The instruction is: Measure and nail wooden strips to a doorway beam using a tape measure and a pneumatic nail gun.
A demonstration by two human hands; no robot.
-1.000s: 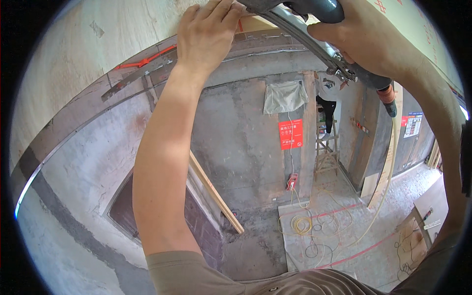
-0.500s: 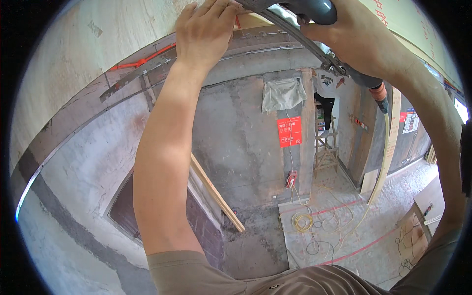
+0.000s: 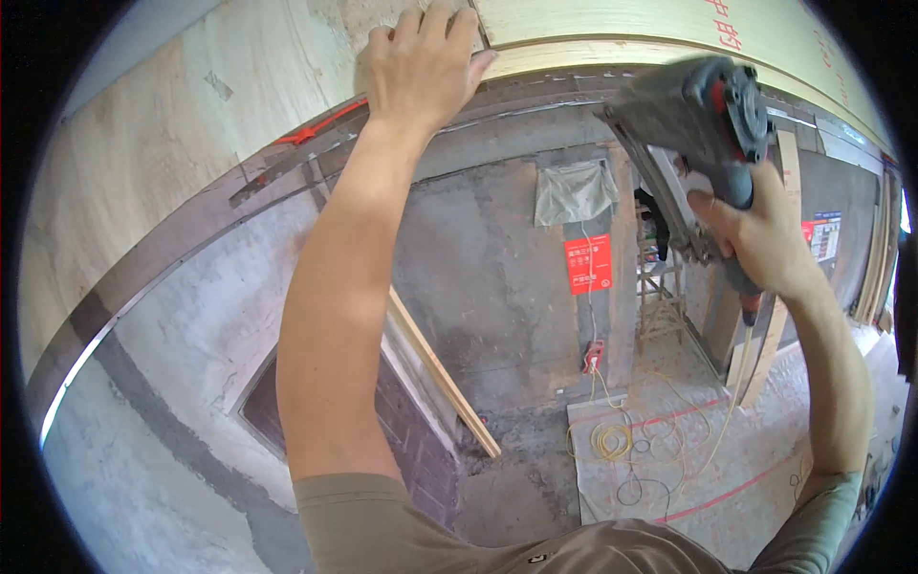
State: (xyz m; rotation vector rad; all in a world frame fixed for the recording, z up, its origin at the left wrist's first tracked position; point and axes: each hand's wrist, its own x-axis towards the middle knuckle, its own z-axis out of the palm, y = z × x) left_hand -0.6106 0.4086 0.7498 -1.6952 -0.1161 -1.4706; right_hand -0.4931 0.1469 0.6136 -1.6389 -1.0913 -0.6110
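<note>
My left hand (image 3: 421, 67) is raised overhead, its palm flat against the edge of a pale plywood ceiling panel (image 3: 593, 29). My right hand (image 3: 751, 239) grips the handle of a grey power tool (image 3: 698, 115) with red trim. The tool hangs a little below the panel's edge, to the right of my left hand, and its body is slightly blurred.
A grey concrete wall (image 3: 497, 277) faces me, with a red sign (image 3: 588, 265) and a grey bag (image 3: 572, 191) hung on it. A wooden batten (image 3: 442, 373) leans against the wall. Yellow cable (image 3: 612, 442) lies coiled on the floor. A scaffold frame (image 3: 660, 287) stands behind.
My right hand has brought the power tool down and away from the ceiling panel. My left hand stays pressed on the panel. The view has tilted upward slightly.
</note>
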